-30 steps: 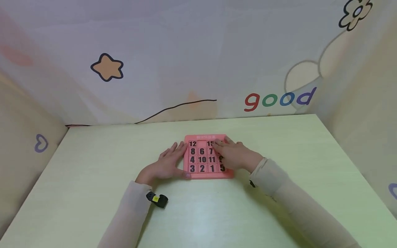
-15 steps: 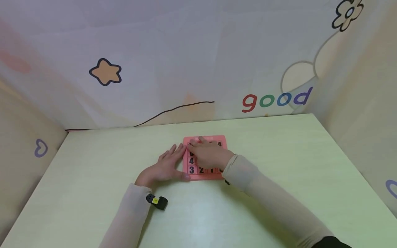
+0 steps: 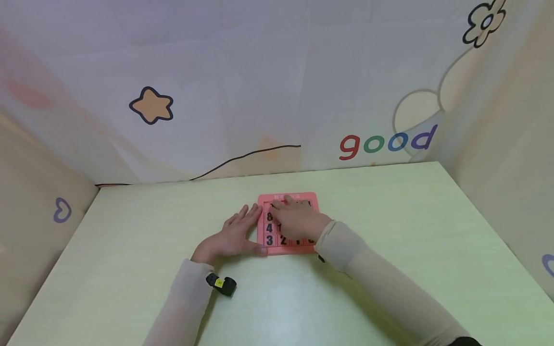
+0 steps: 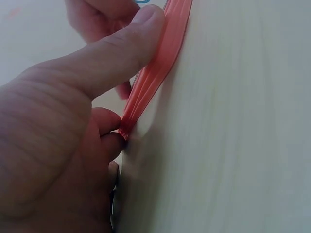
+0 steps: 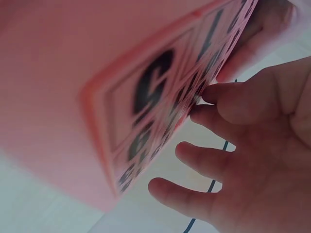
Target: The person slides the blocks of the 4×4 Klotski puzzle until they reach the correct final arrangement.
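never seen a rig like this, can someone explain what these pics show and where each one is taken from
There is no robot here: a person in pale long sleeves works with two bare hands. The wide picture comes from a camera on the head, looking forward and down; the two close ones come from cameras on the wrists. On the pale, smooth tabletop lies a roughly square pink puzzle board with black-numbered tiles. The left hand rests its fingers along the board's left edge, thumb at the near corner. The right hand reaches over the tiles, hiding many numbers. Neither hand seems to lift the board.
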`<state>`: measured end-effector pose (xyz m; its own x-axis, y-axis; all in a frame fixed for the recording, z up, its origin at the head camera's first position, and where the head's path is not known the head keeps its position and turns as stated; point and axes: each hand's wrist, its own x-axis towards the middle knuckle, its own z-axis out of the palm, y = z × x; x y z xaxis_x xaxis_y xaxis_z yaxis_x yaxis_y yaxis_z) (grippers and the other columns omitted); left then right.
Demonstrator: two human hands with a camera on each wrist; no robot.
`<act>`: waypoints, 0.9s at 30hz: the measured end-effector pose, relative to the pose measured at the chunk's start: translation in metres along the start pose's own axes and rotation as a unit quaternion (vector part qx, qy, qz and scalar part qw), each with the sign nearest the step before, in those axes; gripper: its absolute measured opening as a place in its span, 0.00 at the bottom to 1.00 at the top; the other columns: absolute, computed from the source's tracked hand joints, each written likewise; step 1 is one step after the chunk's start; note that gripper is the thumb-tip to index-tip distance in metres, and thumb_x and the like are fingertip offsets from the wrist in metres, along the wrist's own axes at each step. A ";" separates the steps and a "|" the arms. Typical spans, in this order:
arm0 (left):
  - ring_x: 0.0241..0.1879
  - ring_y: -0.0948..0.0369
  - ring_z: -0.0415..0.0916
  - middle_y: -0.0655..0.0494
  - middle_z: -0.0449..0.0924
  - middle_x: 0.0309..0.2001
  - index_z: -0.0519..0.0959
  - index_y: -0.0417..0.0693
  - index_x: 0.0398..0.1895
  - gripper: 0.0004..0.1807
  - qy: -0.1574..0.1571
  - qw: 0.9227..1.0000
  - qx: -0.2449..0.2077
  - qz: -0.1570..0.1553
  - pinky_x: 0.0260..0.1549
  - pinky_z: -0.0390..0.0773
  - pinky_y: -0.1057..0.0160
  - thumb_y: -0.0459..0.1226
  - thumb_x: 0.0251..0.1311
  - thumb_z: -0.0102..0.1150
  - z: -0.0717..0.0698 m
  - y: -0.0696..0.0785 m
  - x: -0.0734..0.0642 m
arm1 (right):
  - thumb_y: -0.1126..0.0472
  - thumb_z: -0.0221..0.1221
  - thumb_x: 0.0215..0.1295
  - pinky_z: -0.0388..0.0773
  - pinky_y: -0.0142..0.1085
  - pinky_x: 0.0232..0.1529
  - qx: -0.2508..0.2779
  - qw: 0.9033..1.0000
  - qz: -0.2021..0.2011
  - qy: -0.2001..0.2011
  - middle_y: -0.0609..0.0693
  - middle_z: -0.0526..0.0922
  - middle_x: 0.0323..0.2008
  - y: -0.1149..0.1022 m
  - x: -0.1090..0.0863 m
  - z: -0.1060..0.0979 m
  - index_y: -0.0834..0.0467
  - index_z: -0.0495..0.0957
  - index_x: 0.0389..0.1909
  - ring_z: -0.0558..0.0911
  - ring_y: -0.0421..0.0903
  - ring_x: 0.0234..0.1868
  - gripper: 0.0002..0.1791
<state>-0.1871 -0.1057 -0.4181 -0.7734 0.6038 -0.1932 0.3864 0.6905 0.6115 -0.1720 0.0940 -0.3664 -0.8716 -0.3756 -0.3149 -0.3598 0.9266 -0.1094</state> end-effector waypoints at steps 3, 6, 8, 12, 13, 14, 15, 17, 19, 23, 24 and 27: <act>0.71 0.62 0.21 0.66 0.32 0.74 0.38 0.62 0.75 0.62 0.000 1.000 -0.001 -0.005 0.66 0.33 0.47 0.62 0.43 0.67 0.001 0.000 -0.001 | 0.63 0.49 0.65 0.48 0.56 0.66 0.002 1.000 0.007 0.004 0.46 0.52 0.73 0.008 -0.004 0.002 0.51 0.57 0.72 0.45 0.54 0.72 0.33; 0.71 0.62 0.21 0.66 0.32 0.74 0.38 0.62 0.75 0.62 -0.001 1.000 0.002 -0.010 0.66 0.33 0.47 0.61 0.43 0.67 0.001 0.000 -0.001 | 0.62 0.50 0.65 0.50 0.58 0.64 0.006 1.000 0.015 0.011 0.47 0.54 0.72 0.015 -0.008 0.002 0.52 0.59 0.71 0.48 0.55 0.72 0.31; 0.71 0.62 0.22 0.65 0.32 0.74 0.39 0.61 0.75 0.61 0.001 1.000 0.001 -0.010 0.66 0.33 0.47 0.60 0.43 0.67 0.000 0.001 -0.001 | 0.61 0.50 0.66 0.52 0.60 0.63 0.009 1.000 0.020 0.017 0.48 0.55 0.71 0.017 -0.010 0.002 0.53 0.61 0.70 0.49 0.56 0.71 0.30; 0.71 0.61 0.22 0.64 0.33 0.74 0.40 0.60 0.76 0.61 0.002 1.000 0.003 -0.005 0.66 0.33 0.47 0.60 0.44 0.67 -0.001 0.002 -0.001 | 0.62 0.48 0.67 0.51 0.59 0.64 0.019 1.000 0.004 0.019 0.49 0.55 0.71 0.014 -0.017 0.001 0.52 0.61 0.70 0.48 0.56 0.72 0.29; 0.71 0.62 0.22 0.65 0.33 0.74 0.39 0.61 0.75 0.61 0.000 1.000 0.000 -0.008 0.66 0.33 0.47 0.60 0.44 0.67 -0.002 0.003 -0.001 | 0.63 0.47 0.67 0.50 0.58 0.65 0.019 1.000 -0.006 0.015 0.49 0.55 0.71 0.011 -0.018 0.001 0.52 0.61 0.70 0.48 0.56 0.72 0.29; 0.71 0.62 0.21 0.66 0.32 0.74 0.39 0.61 0.75 0.61 -0.002 1.000 0.001 -0.008 0.66 0.33 0.47 0.61 0.44 0.67 -0.003 0.003 -0.001 | 0.64 0.46 0.67 0.51 0.57 0.65 0.017 1.000 -0.019 0.012 0.48 0.55 0.72 0.009 -0.019 0.001 0.52 0.61 0.70 0.48 0.55 0.72 0.29; 0.71 0.63 0.21 0.66 0.32 0.74 0.39 0.62 0.75 0.61 -0.004 1.000 0.003 -0.008 0.66 0.33 0.47 0.61 0.44 0.67 -0.004 0.003 -0.001 | 0.64 0.45 0.68 0.51 0.57 0.65 0.019 0.999 -0.031 0.009 0.47 0.55 0.72 0.007 -0.020 0.001 0.51 0.61 0.70 0.47 0.55 0.72 0.29; 0.71 0.63 0.21 0.67 0.32 0.74 0.39 0.63 0.75 0.61 -0.005 1.000 0.002 -0.005 0.66 0.34 0.48 0.62 0.43 0.66 -0.005 0.003 -0.001 | 0.63 0.44 0.69 0.51 0.57 0.65 0.020 0.999 -0.048 0.005 0.46 0.55 0.71 0.002 -0.022 0.001 0.51 0.61 0.70 0.47 0.54 0.72 0.28; 0.71 0.64 0.21 0.67 0.32 0.74 0.38 0.63 0.75 0.61 -0.005 1.000 0.002 0.000 0.66 0.34 0.48 0.62 0.43 0.66 -0.005 0.002 0.000 | 0.63 0.44 0.69 0.52 0.58 0.64 0.012 0.998 -0.059 0.005 0.45 0.55 0.71 -0.002 -0.022 0.001 0.51 0.62 0.70 0.48 0.54 0.72 0.27; 0.71 0.65 0.21 0.67 0.32 0.74 0.38 0.62 0.75 0.61 -0.007 1.000 0.000 0.006 0.66 0.33 0.49 0.63 0.44 0.65 -0.005 0.001 0.000 | 0.59 0.44 0.71 0.51 0.58 0.64 -0.002 0.999 -0.050 0.003 0.45 0.55 0.71 -0.008 -0.022 0.001 0.50 0.62 0.70 0.48 0.53 0.72 0.26; 0.71 0.65 0.21 0.67 0.32 0.74 0.38 0.61 0.75 0.61 -0.007 1.000 0.000 0.005 0.66 0.33 0.50 0.63 0.44 0.65 -0.004 0.000 0.000 | 0.59 0.44 0.71 0.51 0.58 0.64 -0.005 0.999 -0.048 0.003 0.45 0.55 0.71 -0.009 -0.021 0.001 0.50 0.62 0.70 0.48 0.53 0.72 0.26; 0.70 0.65 0.21 0.68 0.32 0.74 0.39 0.62 0.75 0.61 -0.008 1.000 -0.002 -0.001 0.66 0.32 0.50 0.63 0.44 0.65 -0.003 -0.001 -0.001 | 0.59 0.44 0.71 0.52 0.57 0.64 -0.004 0.999 -0.043 0.001 0.46 0.55 0.71 -0.011 -0.019 0.001 0.50 0.61 0.70 0.48 0.53 0.72 0.27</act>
<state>-0.1884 -0.1079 -0.4159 -0.7661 0.6087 -0.2065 0.3829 0.6902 0.6139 -0.1508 0.0909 -0.3605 -0.8374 -0.4546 -0.3036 -0.4364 0.8904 -0.1294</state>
